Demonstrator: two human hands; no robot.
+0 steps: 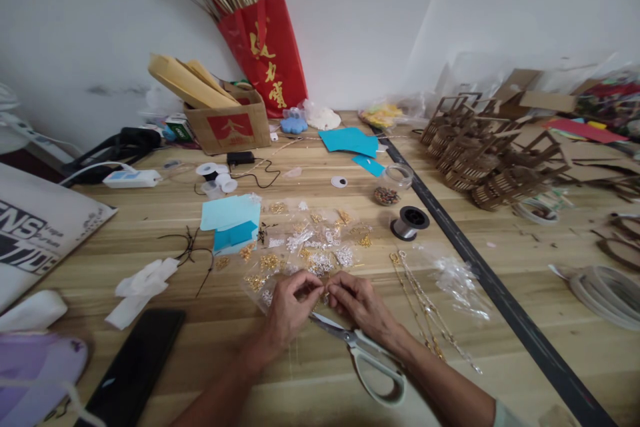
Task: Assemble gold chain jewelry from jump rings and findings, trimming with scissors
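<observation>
My left hand [295,301] and my right hand [356,300] meet low in the middle of the table. Thumb and forefinger are pinched together on each, the fingertips almost touching. What they grip is too small to make out. Scissors [376,370] with pale handles lie partly under my right forearm, blades pointing toward the gap between the hands. Just beyond my fingers spread small clear bags of gold and silver jewelry findings [320,263]. Gold and silver chains [417,303] lie to the right of my right hand.
A spool of wire [411,223] and a jar of beads [387,195] stand beyond the chains. Blue paper sheets [230,212] lie left of the findings. A black phone [135,363] rests front left. Wooden baskets [493,153] crowd the right; a red bag [273,53] stands behind.
</observation>
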